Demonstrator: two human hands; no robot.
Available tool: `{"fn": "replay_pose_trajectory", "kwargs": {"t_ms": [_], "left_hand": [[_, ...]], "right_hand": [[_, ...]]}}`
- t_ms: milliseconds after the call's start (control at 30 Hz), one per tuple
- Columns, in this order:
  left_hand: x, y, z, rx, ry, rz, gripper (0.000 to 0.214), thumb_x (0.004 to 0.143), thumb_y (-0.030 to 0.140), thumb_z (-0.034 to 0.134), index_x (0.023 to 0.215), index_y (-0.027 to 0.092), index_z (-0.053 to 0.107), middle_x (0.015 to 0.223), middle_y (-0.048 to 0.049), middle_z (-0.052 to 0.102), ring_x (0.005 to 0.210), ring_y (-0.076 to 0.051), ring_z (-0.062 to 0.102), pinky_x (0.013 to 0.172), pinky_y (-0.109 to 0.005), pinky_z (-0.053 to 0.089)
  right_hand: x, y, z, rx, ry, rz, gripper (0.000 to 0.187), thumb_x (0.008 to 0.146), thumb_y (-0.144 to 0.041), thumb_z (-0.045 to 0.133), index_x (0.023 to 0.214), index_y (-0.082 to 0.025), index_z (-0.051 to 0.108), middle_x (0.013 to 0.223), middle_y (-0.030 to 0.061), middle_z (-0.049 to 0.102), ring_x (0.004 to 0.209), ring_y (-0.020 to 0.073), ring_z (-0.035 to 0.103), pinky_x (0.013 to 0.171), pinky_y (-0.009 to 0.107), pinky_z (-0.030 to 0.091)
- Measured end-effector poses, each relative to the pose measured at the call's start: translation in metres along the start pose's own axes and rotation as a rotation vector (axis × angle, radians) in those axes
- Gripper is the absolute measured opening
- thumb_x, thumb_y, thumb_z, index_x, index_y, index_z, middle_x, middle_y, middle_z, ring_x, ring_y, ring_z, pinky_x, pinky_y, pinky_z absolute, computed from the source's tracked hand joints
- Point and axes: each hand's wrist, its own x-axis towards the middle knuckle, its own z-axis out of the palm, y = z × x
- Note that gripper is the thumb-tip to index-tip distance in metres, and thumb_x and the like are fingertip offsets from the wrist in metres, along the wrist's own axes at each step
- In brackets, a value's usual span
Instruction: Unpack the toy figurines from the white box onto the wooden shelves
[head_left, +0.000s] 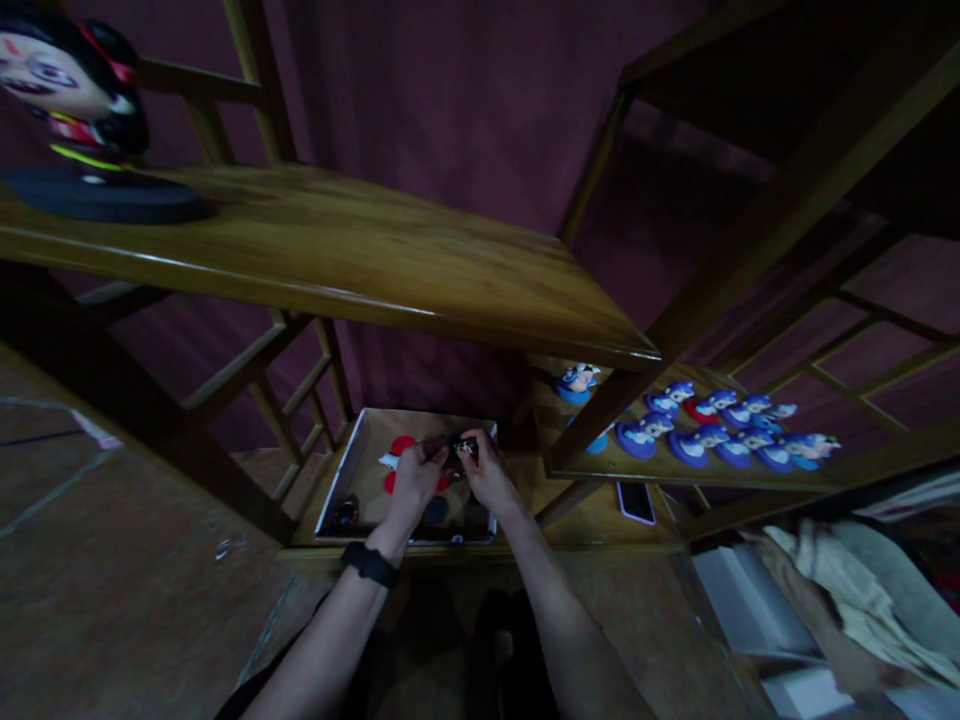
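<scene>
Both my hands meet over a shallow cardboard box on the low shelf. My left hand has its fingers closed on the left side of a small dark figurine. Fingers of my right hand grip the same figurine from the right. Its details are mostly covered by my fingers. Inside the box, red disc-like bases lie under and beside my left hand. A round dark base sits near the front, and a dark figurine lies in the front left corner.
A wooden shelf juts out above the box, bearing a large figurine at left. Several blue-and-white figurines stand on the right shelf. Below them lies a phone. White boxes and cloth are at lower right.
</scene>
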Motion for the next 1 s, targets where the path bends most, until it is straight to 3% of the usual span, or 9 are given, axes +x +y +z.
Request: {"fn": "replay_pose_trajectory", "kwargs": {"t_ms": [333, 433, 567, 733, 867, 1000], "left_hand": [[-0.012, 0.004, -0.001, 0.484, 0.025, 0.15, 0.015, 0.07, 0.018, 0.053, 0.075, 0.015, 0.067, 0.075, -0.007, 0.069, 0.07, -0.02, 0.064, 0.06, -0.027, 0.048], [-0.008, -0.005, 0.001, 0.319, 0.014, 0.111, 0.013, 0.068, 0.02, 0.057, 0.074, 0.013, 0.066, 0.07, -0.0056, 0.068, 0.065, -0.019, 0.063, 0.059, -0.027, 0.049], [-0.006, -0.004, 0.004, -0.04, -0.006, -0.083, 0.016, 0.062, 0.023, 0.067, 0.073, 0.011, 0.064, 0.064, -0.0043, 0.066, 0.053, -0.016, 0.061, 0.051, -0.026, 0.049], [-0.011, 0.014, 0.003, -0.284, 0.067, -0.221, 0.008, 0.065, 0.008, 0.066, 0.068, 0.011, 0.059, 0.062, -0.0042, 0.064, 0.052, -0.014, 0.061, 0.051, -0.025, 0.051], [-0.01, 0.018, 0.002, -0.446, 0.028, -0.38, 0.011, 0.072, 0.002, 0.056, 0.071, 0.012, 0.058, 0.065, -0.0051, 0.065, 0.057, -0.013, 0.063, 0.053, -0.023, 0.053], [-0.005, 0.014, 0.003, -0.52, 0.004, -0.412, 0.014, 0.074, -0.001, 0.052, 0.072, 0.012, 0.058, 0.067, -0.005, 0.065, 0.059, -0.012, 0.064, 0.057, -0.023, 0.055]], "right_hand": [[-0.002, 0.005, 0.006, -0.068, -0.06, -0.051, 0.026, 0.08, -0.012, 0.042, 0.105, -0.022, 0.045, 0.103, 0.0054, 0.056, 0.099, 0.0179, 0.053, 0.085, 0.032, 0.043], [-0.001, 0.009, 0.007, -0.061, -0.073, -0.06, 0.03, 0.079, -0.01, 0.042, 0.106, -0.021, 0.045, 0.103, 0.0069, 0.055, 0.098, 0.0182, 0.053, 0.085, 0.033, 0.043], [0.002, 0.01, 0.003, 0.097, -0.063, -0.075, 0.035, 0.077, -0.012, 0.046, 0.111, -0.022, 0.046, 0.106, 0.0055, 0.054, 0.102, 0.0172, 0.051, 0.09, 0.034, 0.041], [0.005, 0.01, 0.001, 0.452, -0.056, 0.113, 0.054, 0.071, -0.02, 0.055, 0.123, -0.026, 0.04, 0.111, 0.0038, 0.053, 0.085, 0.0139, 0.056, 0.075, 0.029, 0.047], [0.007, 0.015, 0.004, 0.574, 0.073, 0.263, 0.032, 0.068, -0.025, 0.058, 0.099, -0.021, 0.056, 0.096, 0.0024, 0.059, 0.085, 0.0154, 0.056, 0.075, 0.028, 0.046], [0.01, 0.017, 0.012, 0.633, 0.105, 0.303, 0.023, 0.065, -0.03, 0.062, 0.085, -0.021, 0.06, 0.086, 0.0004, 0.061, 0.082, 0.0163, 0.056, 0.073, 0.027, 0.045]]}}
